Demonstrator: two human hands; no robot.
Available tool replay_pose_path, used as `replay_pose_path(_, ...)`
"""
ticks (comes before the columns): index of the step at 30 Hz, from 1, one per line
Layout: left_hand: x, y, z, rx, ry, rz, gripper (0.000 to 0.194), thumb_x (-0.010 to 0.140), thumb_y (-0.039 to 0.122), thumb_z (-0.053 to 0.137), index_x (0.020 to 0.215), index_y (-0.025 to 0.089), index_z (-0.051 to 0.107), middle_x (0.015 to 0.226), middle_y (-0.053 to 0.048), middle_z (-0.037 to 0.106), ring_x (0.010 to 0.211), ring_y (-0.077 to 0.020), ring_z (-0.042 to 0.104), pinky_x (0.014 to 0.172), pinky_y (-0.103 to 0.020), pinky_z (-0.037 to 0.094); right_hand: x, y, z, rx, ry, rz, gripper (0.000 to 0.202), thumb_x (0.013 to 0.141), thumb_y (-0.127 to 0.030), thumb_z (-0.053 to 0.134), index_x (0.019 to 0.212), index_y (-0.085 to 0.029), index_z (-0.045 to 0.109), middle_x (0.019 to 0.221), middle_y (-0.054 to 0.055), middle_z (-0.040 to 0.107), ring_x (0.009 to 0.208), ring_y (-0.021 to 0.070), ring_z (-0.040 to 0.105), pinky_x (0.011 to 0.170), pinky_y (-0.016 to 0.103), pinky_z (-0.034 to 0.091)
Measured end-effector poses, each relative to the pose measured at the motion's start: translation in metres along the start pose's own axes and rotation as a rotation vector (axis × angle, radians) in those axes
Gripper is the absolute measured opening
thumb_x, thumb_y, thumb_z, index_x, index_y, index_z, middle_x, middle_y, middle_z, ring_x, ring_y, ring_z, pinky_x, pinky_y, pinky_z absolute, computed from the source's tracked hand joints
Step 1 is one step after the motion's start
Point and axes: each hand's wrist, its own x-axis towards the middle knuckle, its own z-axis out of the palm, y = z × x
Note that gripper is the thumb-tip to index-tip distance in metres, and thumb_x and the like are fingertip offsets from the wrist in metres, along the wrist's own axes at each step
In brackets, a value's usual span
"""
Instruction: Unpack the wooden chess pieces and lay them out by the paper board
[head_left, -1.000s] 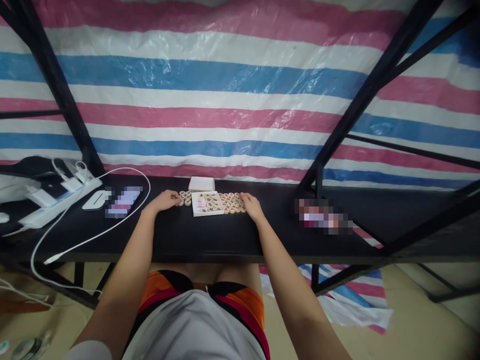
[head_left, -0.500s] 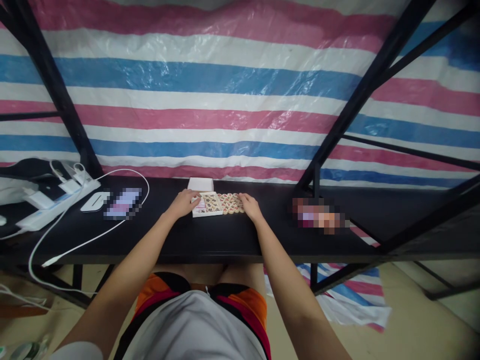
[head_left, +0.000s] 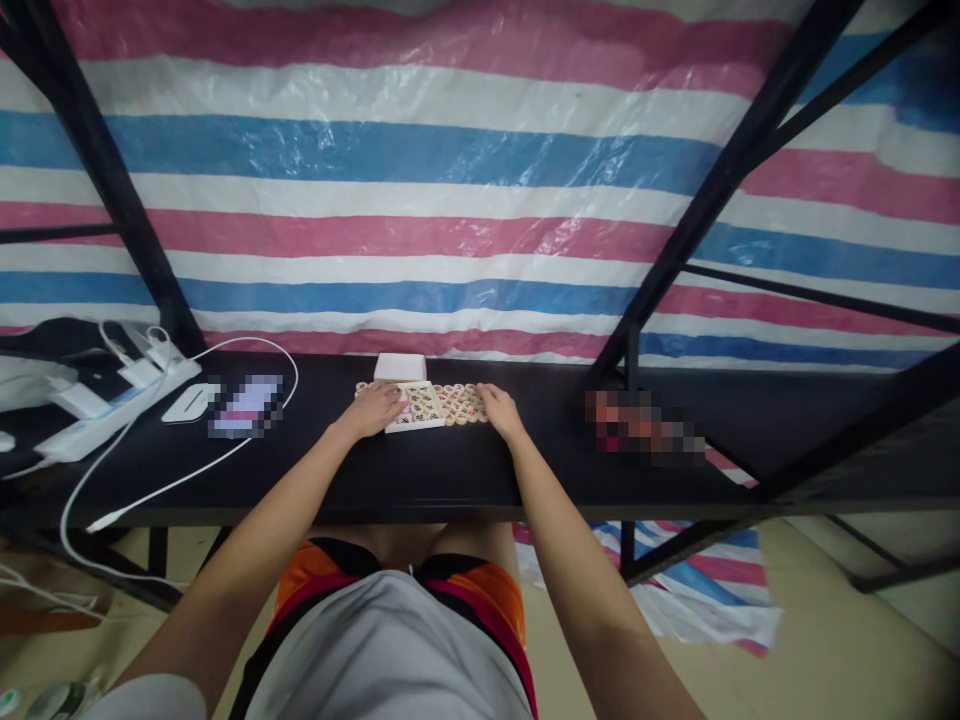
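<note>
A shallow white box lies on the black desk, holding round Chinese chess pieces with dark characters. Against its right side, rows of round pieces with red characters lie on the desk. My left hand rests palm down over the box's left end, fingers stretched out over the pieces inside. A few more pieces peek out behind that hand, left of the box. At the right end of the red rows lies my right hand, fingers extended and touching the outer pieces. What lies beneath both palms is hidden.
Behind the box sits a white lid-like box. On the left are a phone, a white device, a power strip and a loose white cable. A blurred item lies to the right, near black frame bars.
My left hand has shifted slightly, its fingers now lying further over the box. Pieces now show to the left of the box, behind that hand. My right hand has barely moved.
</note>
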Motion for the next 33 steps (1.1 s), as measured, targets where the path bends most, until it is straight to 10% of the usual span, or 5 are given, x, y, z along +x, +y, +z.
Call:
replay_pose_path(18, -0.004, 0.005, -0.009, -0.045, -0.073, 0.011, 0.054, 0.093, 0.049, 0.027, 0.088, 0.021, 0.073, 0.115, -0.009, 0.061, 0.109, -0.0246, 0.052, 0.095, -0.04, 0.033, 0.002, 0.001, 0.0, 0.0, -0.008, -0.019, 0.044, 0.083, -0.051, 0.038, 0.09, -0.02, 0.068, 0.092, 0.005, 0.068, 0.085, 0.0186, 0.059, 0.078, 0.028, 0.044)
replay_pose_path(26, -0.004, 0.01, -0.013, -0.072, 0.068, -0.019, 0.046, 0.092, 0.048, 0.035, 0.091, 0.022, 0.073, 0.116, -0.007, 0.061, 0.109, -0.0231, 0.052, 0.099, -0.04, 0.031, 0.001, -0.001, -0.001, -0.027, -0.001, -0.023, 0.042, 0.083, -0.05, 0.038, 0.091, -0.02, 0.068, 0.093, 0.005, 0.068, 0.087, 0.0193, 0.058, 0.082, 0.03, 0.042)
replay_pose_path(33, -0.017, -0.035, -0.034, 0.005, 0.348, -0.519, 0.043, 0.091, 0.041, 0.036, 0.093, 0.016, 0.071, 0.11, -0.012, 0.064, 0.101, -0.0235, 0.058, 0.09, -0.034, 0.042, 0.0, 0.0, -0.001, -0.035, -0.005, -0.019, 0.042, 0.083, -0.049, 0.038, 0.092, -0.02, 0.067, 0.094, 0.005, 0.068, 0.088, 0.0196, 0.059, 0.082, 0.03, 0.042)
